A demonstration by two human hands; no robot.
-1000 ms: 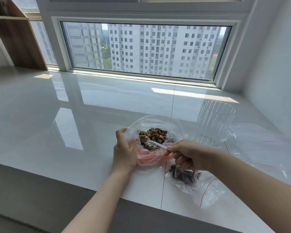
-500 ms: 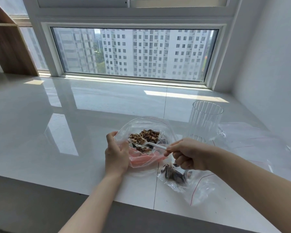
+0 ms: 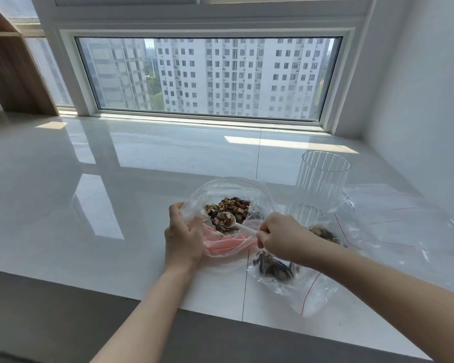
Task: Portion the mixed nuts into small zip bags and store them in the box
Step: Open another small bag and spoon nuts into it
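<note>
A left hand (image 3: 182, 235) grips the large clear plastic bag of mixed nuts (image 3: 228, 213) open while right-hand fingers (image 3: 266, 233) pinch a heaped white plastic spoon (image 3: 227, 219), which could spill if tilted.

lying glossy and white across the frame's middle, a tiled counter (image 3: 116, 179); spanning the top, a wide window (image 3: 210, 77) showing high-rise blocks (image 3: 233, 74); standing upper left, a wooden shelf (image 3: 8, 74).

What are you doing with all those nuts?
A person is scooping mixed nuts out of a big clear bag. The left hand holds the bag open, and the right hand grips a white spoon loaded with nuts. A small bag beside it already has some inside.
</note>
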